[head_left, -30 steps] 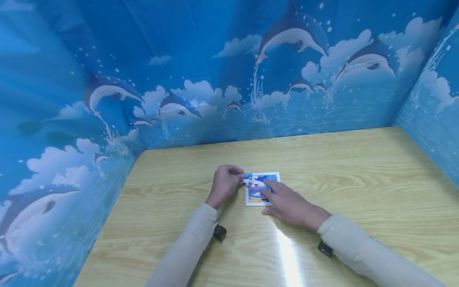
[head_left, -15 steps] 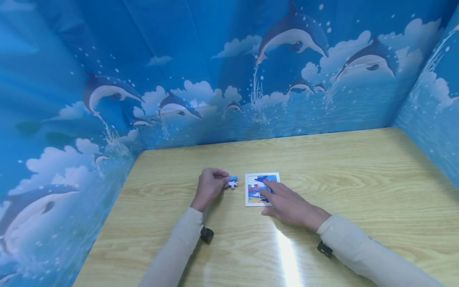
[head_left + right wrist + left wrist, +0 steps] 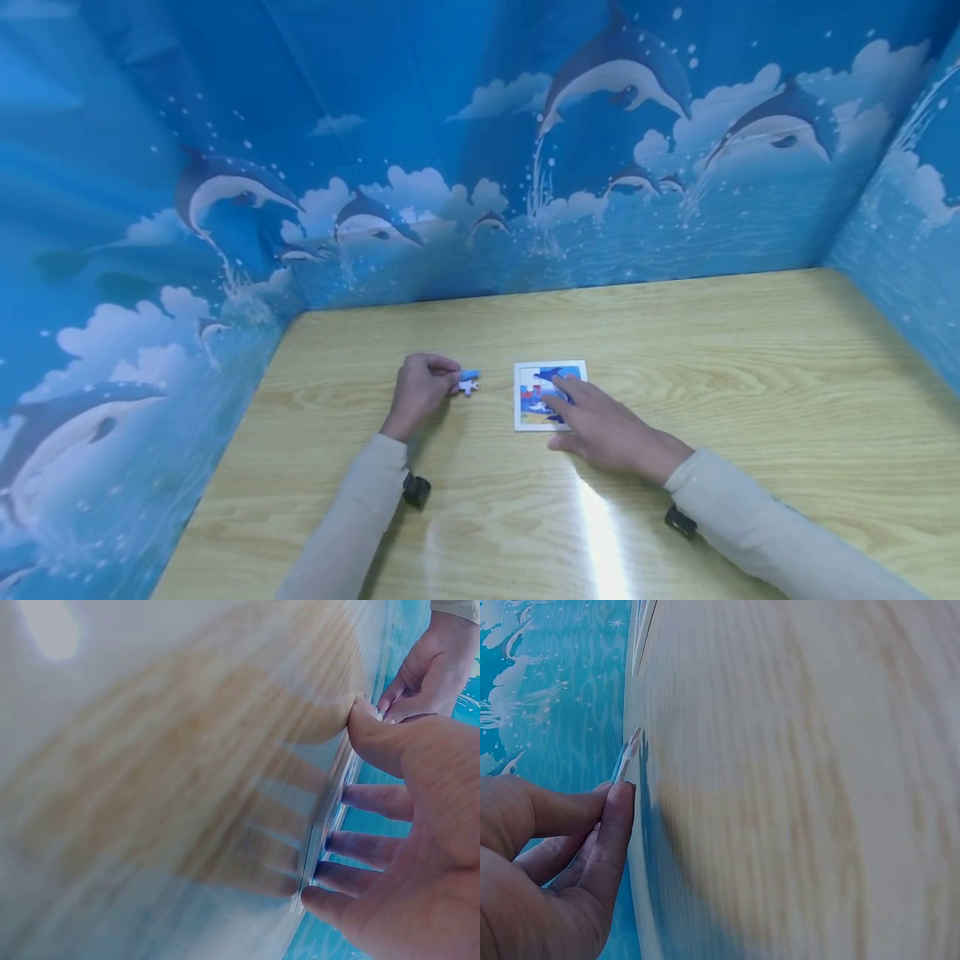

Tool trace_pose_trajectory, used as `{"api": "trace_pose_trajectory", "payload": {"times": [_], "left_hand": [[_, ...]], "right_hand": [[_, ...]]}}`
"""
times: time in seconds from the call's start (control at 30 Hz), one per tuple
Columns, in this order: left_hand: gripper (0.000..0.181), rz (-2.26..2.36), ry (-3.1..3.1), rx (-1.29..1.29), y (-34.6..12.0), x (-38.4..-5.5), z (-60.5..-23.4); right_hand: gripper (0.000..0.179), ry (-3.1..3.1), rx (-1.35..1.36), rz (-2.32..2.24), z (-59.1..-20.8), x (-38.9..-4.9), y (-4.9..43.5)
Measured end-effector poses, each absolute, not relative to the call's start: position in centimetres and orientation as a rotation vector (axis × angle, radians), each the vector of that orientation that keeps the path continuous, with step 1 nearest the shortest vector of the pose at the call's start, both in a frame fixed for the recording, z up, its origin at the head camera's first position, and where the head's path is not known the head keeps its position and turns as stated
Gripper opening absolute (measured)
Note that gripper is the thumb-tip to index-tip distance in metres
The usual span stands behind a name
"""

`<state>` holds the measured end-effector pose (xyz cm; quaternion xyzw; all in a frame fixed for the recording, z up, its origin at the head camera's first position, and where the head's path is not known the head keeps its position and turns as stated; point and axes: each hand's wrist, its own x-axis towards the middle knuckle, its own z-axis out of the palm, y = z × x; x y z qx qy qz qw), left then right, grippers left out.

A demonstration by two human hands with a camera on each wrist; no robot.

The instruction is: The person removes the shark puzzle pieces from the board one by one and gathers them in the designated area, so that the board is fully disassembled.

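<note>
A small square jigsaw puzzle (image 3: 517,408) with a white frame and a blue sea picture lies on the table. White backing shows in its upper left part. My right hand (image 3: 606,427) rests on the picture with fingers spread and fairly straight; in the right wrist view its fingertips (image 3: 339,844) press on the puzzle and the thumb is by its edge. Left of the frame, my left hand (image 3: 422,393) pinches a blue and white puzzle piece (image 3: 468,382) between thumb and fingers. The left wrist view shows that piece (image 3: 628,755) edge-on, close over the table.
The wood-grain table (image 3: 712,358) stretches out on both sides of the puzzle. A blue dolphin-print curtain (image 3: 450,242) rises along its back and sides. A bright light reflection lies on the tabletop in front of the right hand.
My left hand has lifted the puzzle piece from the frame's upper left corner and drawn it away to the left, baring white backing. The right hand has stayed on the puzzle.
</note>
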<state>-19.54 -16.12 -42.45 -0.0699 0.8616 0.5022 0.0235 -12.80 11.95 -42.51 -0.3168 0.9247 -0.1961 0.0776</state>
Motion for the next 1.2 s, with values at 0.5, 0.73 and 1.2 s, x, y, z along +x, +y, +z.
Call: {"api": "trace_pose_trajectory", "payload": {"times": [0.5, 0.73, 1.2], "left_hand": [[0.010, 1.480, 2.696, -0.232, -16.3, -19.7, -42.7], [0.011, 1.406, 2.739, -0.228, -16.3, -19.7, -42.6], [0.007, 1.250, 2.881, -0.079, -15.6, -19.2, -41.7]], "right_hand": [[0.064, 2.781, -0.981, -0.594, -42.6, -12.8, 12.2], [0.065, 2.785, -0.997, -0.577, -42.5, -12.7, 12.2], [0.064, 2.810, -1.026, -0.538, -42.4, -12.6, 12.9]]}}
